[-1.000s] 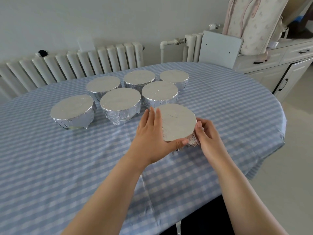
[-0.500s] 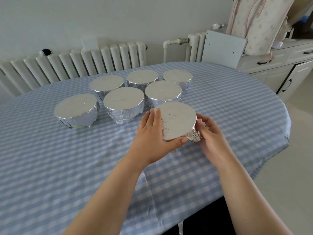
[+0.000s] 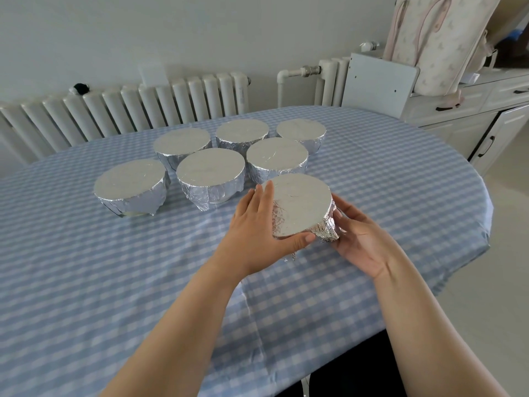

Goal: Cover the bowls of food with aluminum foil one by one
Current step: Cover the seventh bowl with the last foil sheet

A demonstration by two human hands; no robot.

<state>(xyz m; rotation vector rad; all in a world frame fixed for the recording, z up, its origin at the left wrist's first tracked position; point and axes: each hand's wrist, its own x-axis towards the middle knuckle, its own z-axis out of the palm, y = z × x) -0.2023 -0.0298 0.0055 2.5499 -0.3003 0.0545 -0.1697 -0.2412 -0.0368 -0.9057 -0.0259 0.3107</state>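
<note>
Both forearms reached in from the near edge of the worktop, which wore a blue-and-white checked cloth.

L hand: fingers nearly straight & pressed flat along the near-left side of the foil-wrapped bowl, thumb hooked under the front rim w/ its tip against the crumpled foil. It cupped the bowl rather than closed round it.

R hand: palm turned up, fingers curled against the bowl's right side, gripping the bunched foil at the lower right corner.

The bowl sat between the two hands, tilted a bit toward the camera; its foil top was smooth & flat, sides crinkled. Couldn't tell if its base touched the cloth.

Just beyond the L hand's fingertips stood six other covered bowls, all foil-topped. Nearer row: one far left of the hand, one just left, one straight past the fingertips. Farther row: three more.

Past the worktop: white radiator along the wall, a pale cabinet off to the R hand's side w/ a light fabric bag on top.
</note>
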